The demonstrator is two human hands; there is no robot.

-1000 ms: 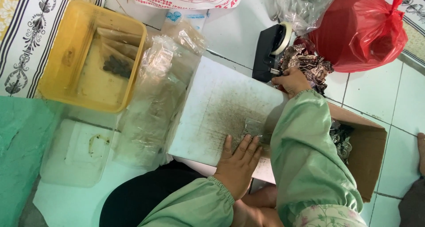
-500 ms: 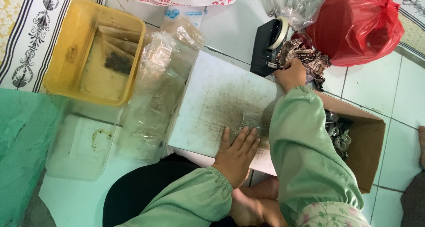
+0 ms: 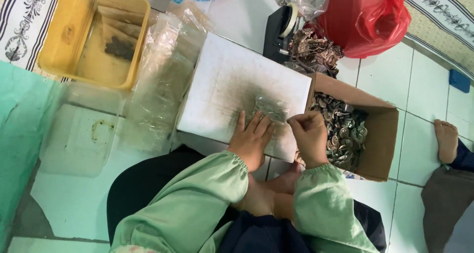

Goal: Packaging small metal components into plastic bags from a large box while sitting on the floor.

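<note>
Both hands, left hand (image 3: 253,139) and right hand (image 3: 310,136), touch a small clear bag (image 3: 270,108) on a white board (image 3: 232,80).

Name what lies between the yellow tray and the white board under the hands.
In the head view, a heap of clear plastic bags lies on the floor between the yellow tray and the white board.

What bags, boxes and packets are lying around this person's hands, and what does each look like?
Small clear packet: on the white board, under the left hand and right hand.
Cardboard box: right of the board, brown, open, full of small metal pieces.
Red plastic bag: top right, knotted, bulging.
Clear bags: left of the board, a loose pile.
Yellow tub: top left, rectangular.
</note>
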